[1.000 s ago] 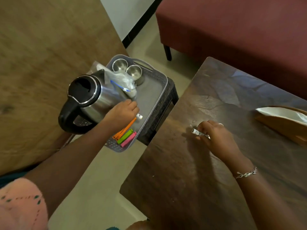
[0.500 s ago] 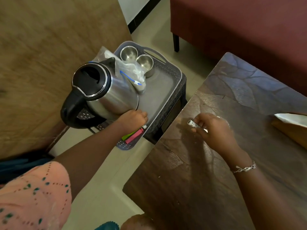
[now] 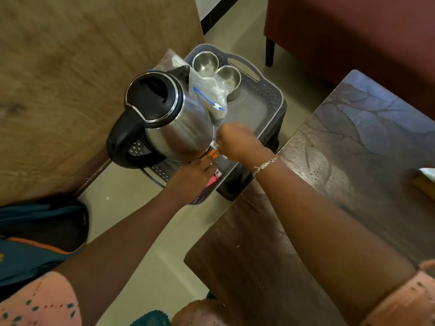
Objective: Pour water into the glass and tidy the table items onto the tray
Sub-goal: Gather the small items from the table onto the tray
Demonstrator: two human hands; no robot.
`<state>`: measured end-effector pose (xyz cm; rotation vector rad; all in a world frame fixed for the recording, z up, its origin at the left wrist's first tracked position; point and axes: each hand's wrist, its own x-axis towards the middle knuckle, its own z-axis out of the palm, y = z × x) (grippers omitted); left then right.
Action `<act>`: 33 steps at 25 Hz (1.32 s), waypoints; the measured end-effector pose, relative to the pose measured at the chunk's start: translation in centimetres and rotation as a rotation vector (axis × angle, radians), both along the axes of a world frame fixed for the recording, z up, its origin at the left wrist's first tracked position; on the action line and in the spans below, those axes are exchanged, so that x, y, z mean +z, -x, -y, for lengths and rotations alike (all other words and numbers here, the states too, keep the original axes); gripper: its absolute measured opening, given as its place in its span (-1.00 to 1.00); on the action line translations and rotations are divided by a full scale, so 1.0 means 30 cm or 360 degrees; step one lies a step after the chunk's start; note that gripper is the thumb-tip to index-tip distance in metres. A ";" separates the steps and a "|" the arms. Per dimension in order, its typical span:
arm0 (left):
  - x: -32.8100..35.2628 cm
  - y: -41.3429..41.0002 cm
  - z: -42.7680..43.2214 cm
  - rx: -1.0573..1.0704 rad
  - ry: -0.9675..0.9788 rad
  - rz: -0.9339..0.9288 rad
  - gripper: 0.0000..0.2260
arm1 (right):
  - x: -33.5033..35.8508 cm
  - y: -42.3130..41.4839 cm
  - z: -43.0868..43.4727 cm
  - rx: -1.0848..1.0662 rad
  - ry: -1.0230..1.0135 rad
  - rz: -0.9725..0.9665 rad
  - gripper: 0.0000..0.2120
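Observation:
A grey plastic tray point(image 3: 266, 90) rests on a dark stool beside the table. On it stand a steel kettle point(image 3: 174, 123) with a black lid and handle, two small steel cups point(image 3: 227, 77) at the far end, and a clear plastic bag point(image 3: 209, 90). Coloured highlighter pens point(image 3: 213, 180) lie at the tray's near end. My right hand point(image 3: 237, 142) is over the tray, shut on a small white marker point(image 3: 214, 145) by the kettle's base. My left hand point(image 3: 195, 175) rests on the pens just below it, fingers curled; what it grips is hidden.
A dark wooden table point(image 3: 329, 184) fills the right side, with a brown and white object point(image 3: 427, 177) at its right edge. A maroon sofa point(image 3: 353, 31) stands behind. A light wooden panel point(image 3: 70, 78) is on the left, a dark bag point(image 3: 35, 231) on the floor.
My right hand has carried the white marker from the table over to the tray, beside the kettle. My left hand has stayed at the pens.

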<state>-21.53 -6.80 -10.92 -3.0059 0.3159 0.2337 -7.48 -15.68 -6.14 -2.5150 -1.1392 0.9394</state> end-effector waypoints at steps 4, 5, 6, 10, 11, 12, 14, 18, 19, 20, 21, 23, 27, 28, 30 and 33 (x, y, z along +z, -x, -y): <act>0.016 0.052 0.005 0.0594 0.0207 -0.0081 -0.67 | -0.073 0.048 -0.031 0.0134 0.0223 0.0092 -0.74; 0.019 0.057 0.008 0.0718 0.0241 -0.0136 -0.64 | -0.084 0.054 -0.036 0.0135 0.0258 0.0099 -0.73; 0.022 0.058 0.014 0.0824 0.0280 -0.0182 -0.64 | -0.094 0.055 -0.044 0.0125 0.0288 0.0096 -0.72; 0.027 0.045 0.032 0.1136 0.0370 -0.0308 -0.70 | -0.123 0.063 -0.073 0.0068 0.0337 0.0026 -0.70; 0.026 0.042 0.036 0.1165 0.0382 -0.0327 -0.70 | -0.129 0.065 -0.076 0.0061 0.0336 0.0002 -0.70; 0.023 0.040 0.041 0.1181 0.0403 -0.0353 -0.70 | -0.137 0.069 -0.076 0.0055 0.0328 -0.0016 -0.70; 0.020 0.034 0.047 0.1216 0.0444 -0.0407 -0.70 | -0.148 0.073 -0.073 0.0055 0.0292 -0.0033 -0.70; 0.029 0.028 0.059 0.1270 0.0454 -0.0415 -0.70 | -0.133 0.073 -0.054 0.0101 0.0236 -0.0008 -0.72; 0.035 0.029 0.066 0.1255 0.0430 -0.0407 -0.69 | -0.117 0.071 -0.041 0.0108 0.0221 0.0019 -0.74; 0.037 0.031 0.072 0.1224 0.0399 -0.0400 -0.67 | -0.102 0.069 -0.021 0.0118 0.0199 0.0061 -0.75; 0.043 0.033 0.078 0.1197 0.0377 -0.0392 -0.64 | -0.086 0.070 0.003 0.0121 0.0168 0.0113 -0.76; 0.057 0.035 0.093 0.1146 0.0358 -0.0305 -0.57 | -0.064 0.085 0.066 0.0071 0.0021 0.0267 -0.73; 0.066 0.046 0.173 0.0766 0.0133 0.0302 -0.69 | -0.113 0.150 0.236 -0.0166 -0.0489 0.0807 -0.62; 0.072 0.044 0.214 0.0681 0.0126 0.0400 -0.72 | -0.128 0.167 0.291 -0.0212 -0.0502 0.0846 -0.62; 0.085 0.038 0.322 0.0544 0.0147 0.0426 -0.65 | -0.145 0.199 0.411 -0.0261 -0.0417 0.0858 -0.54; 0.099 0.042 0.524 0.0436 0.0218 0.0311 -0.57 | -0.136 0.253 0.627 -0.0329 -0.0283 0.0863 -0.50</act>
